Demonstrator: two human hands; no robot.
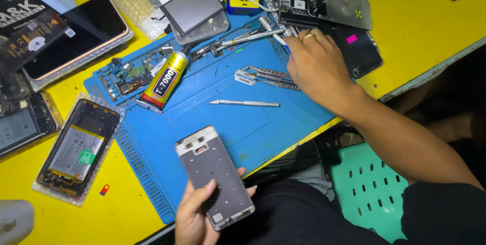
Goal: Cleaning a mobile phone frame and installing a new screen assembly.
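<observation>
The left hand (195,214) grips a grey rectangular metal phone frame (214,176) over the blue rubber work mat's (223,118) near edge, fingers clamped round it. The right hand (316,65) rests on steel tweezers (268,77) (fingers loosely curled, grip unclear).

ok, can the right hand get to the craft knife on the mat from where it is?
Probably yes. The right hand rests over the tweezers at the mat's far edge, and the craft knife lies just beside it on bare blue mat, nothing between.
</observation>
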